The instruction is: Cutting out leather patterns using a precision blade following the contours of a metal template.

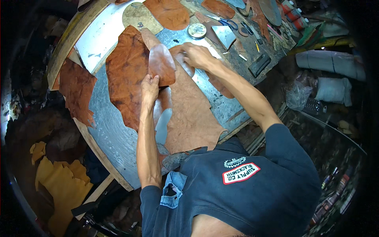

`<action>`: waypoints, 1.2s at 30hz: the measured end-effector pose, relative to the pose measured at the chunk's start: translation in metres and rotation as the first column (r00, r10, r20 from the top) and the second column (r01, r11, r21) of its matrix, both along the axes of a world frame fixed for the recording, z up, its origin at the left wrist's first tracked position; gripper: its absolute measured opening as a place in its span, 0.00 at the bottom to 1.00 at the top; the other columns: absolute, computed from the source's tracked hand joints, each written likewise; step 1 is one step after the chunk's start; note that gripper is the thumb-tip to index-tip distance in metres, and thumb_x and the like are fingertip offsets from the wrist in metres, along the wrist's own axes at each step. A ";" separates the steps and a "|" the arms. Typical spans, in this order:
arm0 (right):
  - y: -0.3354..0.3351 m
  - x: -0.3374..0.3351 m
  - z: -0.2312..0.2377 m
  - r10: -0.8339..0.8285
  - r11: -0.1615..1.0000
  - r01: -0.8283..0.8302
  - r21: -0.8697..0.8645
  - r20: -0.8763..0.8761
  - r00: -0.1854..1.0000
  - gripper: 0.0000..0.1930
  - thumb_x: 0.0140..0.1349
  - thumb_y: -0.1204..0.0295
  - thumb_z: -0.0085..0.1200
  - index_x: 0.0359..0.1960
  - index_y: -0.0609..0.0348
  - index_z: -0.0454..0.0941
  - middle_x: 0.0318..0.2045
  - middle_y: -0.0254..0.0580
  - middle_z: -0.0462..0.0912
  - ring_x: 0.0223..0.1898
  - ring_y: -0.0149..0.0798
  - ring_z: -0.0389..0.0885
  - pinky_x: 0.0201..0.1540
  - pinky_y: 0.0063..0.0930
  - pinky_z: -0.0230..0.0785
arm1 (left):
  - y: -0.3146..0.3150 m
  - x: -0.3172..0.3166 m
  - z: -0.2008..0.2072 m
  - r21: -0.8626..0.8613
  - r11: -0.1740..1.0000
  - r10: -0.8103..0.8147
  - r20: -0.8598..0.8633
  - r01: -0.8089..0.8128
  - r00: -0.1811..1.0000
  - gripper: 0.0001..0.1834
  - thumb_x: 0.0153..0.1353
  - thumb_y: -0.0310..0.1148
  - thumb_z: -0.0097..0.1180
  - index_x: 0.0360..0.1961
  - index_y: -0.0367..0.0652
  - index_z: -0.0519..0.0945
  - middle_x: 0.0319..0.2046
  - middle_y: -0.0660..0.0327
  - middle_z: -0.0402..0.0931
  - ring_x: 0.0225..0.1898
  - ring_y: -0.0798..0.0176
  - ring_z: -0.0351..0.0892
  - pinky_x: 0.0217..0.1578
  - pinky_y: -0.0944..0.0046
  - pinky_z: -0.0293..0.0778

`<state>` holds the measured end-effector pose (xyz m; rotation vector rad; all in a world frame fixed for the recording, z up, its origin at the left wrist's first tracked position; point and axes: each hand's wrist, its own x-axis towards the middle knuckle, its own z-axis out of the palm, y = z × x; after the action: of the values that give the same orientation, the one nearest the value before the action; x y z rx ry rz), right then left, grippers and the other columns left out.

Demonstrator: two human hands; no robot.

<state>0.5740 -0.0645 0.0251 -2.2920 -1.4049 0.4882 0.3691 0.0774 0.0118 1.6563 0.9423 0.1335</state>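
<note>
Leather cutout (162, 63) pinched in left hand (150, 87); right hand (196, 55) just beside, fingers curled on hide (189, 114).

Right grip's (196, 55) tool hidden

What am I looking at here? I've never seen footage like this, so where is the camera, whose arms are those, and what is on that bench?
The single picture comes from a wide fisheye camera on a person's head, looking down, so straight edges bend. Both bare arms are that person's own. The left hand holds a small shaped brown leather piece lifted at its lower edge. The right hand presses on a large tan leather sheet. Both lie on a metal-topped workbench, beside a darker mottled hide, scissors and a round tin.
</note>
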 end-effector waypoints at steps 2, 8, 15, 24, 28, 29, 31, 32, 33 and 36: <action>0.026 0.006 -0.014 -0.015 0.999 0.016 -0.047 0.009 1.000 0.27 0.54 0.70 0.58 0.57 0.61 0.71 0.55 0.56 0.75 0.54 0.55 0.77 0.54 0.44 0.72 | -0.003 -0.005 0.009 -0.151 0.987 0.060 0.035 -0.054 0.998 0.13 0.68 0.32 0.51 0.47 0.33 0.75 0.36 0.60 0.80 0.36 0.72 0.78 0.32 0.71 0.75; 0.049 0.019 -0.022 0.031 0.977 -0.011 -0.212 0.092 0.995 0.27 0.54 0.66 0.58 0.57 0.58 0.72 0.54 0.57 0.75 0.52 0.58 0.77 0.53 0.46 0.72 | 0.014 -0.065 0.029 -0.209 0.977 0.084 0.213 -0.039 0.973 0.22 0.64 0.26 0.55 0.59 0.37 0.69 0.47 0.63 0.78 0.36 0.74 0.78 0.29 0.75 0.75; 0.045 0.049 -0.019 -0.043 0.992 0.021 -0.128 -0.174 0.984 0.19 0.53 0.63 0.58 0.44 0.63 0.82 0.36 0.54 0.85 0.37 0.47 0.84 0.41 0.40 0.75 | 0.059 -0.224 -0.006 -0.295 0.892 0.353 -0.023 -0.343 0.936 0.21 0.59 0.25 0.57 0.55 0.37 0.74 0.46 0.58 0.78 0.38 0.70 0.78 0.39 0.72 0.75; -0.010 0.049 0.058 -0.204 0.963 0.230 0.141 -0.175 0.963 0.17 0.58 0.72 0.58 0.49 0.66 0.79 0.31 0.37 0.82 0.33 0.29 0.77 0.39 0.24 0.69 | 0.120 -0.328 0.003 -0.028 1.000 0.009 -0.208 -0.015 0.978 0.22 0.56 0.25 0.56 0.55 0.40 0.77 0.42 0.59 0.81 0.42 0.65 0.79 0.45 0.65 0.74; -0.015 -0.035 0.142 -0.312 0.908 0.373 0.190 -0.288 0.906 0.12 0.63 0.73 0.56 0.46 0.62 0.81 0.28 0.32 0.81 0.26 0.21 0.71 0.29 0.18 0.63 | 0.146 -0.354 -0.014 0.538 0.838 0.189 -0.125 -0.093 0.974 0.22 0.60 0.26 0.54 0.56 0.39 0.76 0.47 0.51 0.80 0.50 0.58 0.79 0.53 0.63 0.71; -0.013 -0.055 0.158 -0.204 0.911 0.314 0.266 -0.369 0.907 0.13 0.62 0.70 0.57 0.46 0.61 0.82 0.26 0.31 0.80 0.22 0.20 0.69 0.24 0.17 0.59 | 0.148 -0.356 -0.015 0.739 0.634 0.218 0.113 -0.229 0.969 0.20 0.62 0.27 0.53 0.57 0.38 0.76 0.49 0.49 0.79 0.51 0.56 0.78 0.54 0.63 0.70; 0.011 -0.143 0.211 -0.051 0.960 0.146 0.238 -0.364 0.930 0.14 0.62 0.66 0.57 0.45 0.62 0.82 0.25 0.30 0.80 0.20 0.19 0.67 0.22 0.15 0.56 | 0.136 -0.361 -0.016 0.689 0.642 0.300 0.177 -0.336 0.937 0.20 0.63 0.28 0.52 0.57 0.38 0.75 0.51 0.48 0.79 0.52 0.54 0.78 0.55 0.62 0.70; 0.024 -0.164 0.216 0.004 0.988 0.063 0.141 -0.431 0.902 0.15 0.61 0.63 0.57 0.44 0.61 0.83 0.27 0.31 0.81 0.21 0.20 0.69 0.23 0.15 0.57 | 0.126 -0.362 -0.014 0.633 0.639 0.380 0.234 -0.437 0.895 0.20 0.65 0.28 0.52 0.58 0.38 0.75 0.52 0.47 0.78 0.53 0.52 0.78 0.55 0.61 0.70; 0.048 -0.185 0.201 0.159 0.981 -0.099 0.167 -0.397 0.904 0.14 0.61 0.65 0.57 0.43 0.59 0.84 0.27 0.30 0.81 0.21 0.20 0.69 0.23 0.15 0.58 | 0.111 -0.375 -0.016 0.596 0.649 0.425 0.233 -0.474 0.875 0.19 0.66 0.28 0.51 0.58 0.37 0.75 0.52 0.48 0.78 0.54 0.54 0.78 0.56 0.62 0.69; 0.111 -0.253 0.186 0.332 0.916 -0.400 -0.043 -0.482 0.811 0.14 0.62 0.64 0.56 0.46 0.55 0.83 0.29 0.35 0.83 0.24 0.26 0.76 0.26 0.24 0.69 | 0.078 -0.395 -0.035 0.315 0.713 0.549 0.307 -0.627 0.778 0.17 0.66 0.27 0.50 0.53 0.32 0.76 0.50 0.48 0.80 0.54 0.52 0.78 0.56 0.60 0.70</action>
<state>0.3212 0.0467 0.2109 -1.8104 -1.5889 1.2093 -0.0263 0.1554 -0.0234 1.6023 1.3356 0.9754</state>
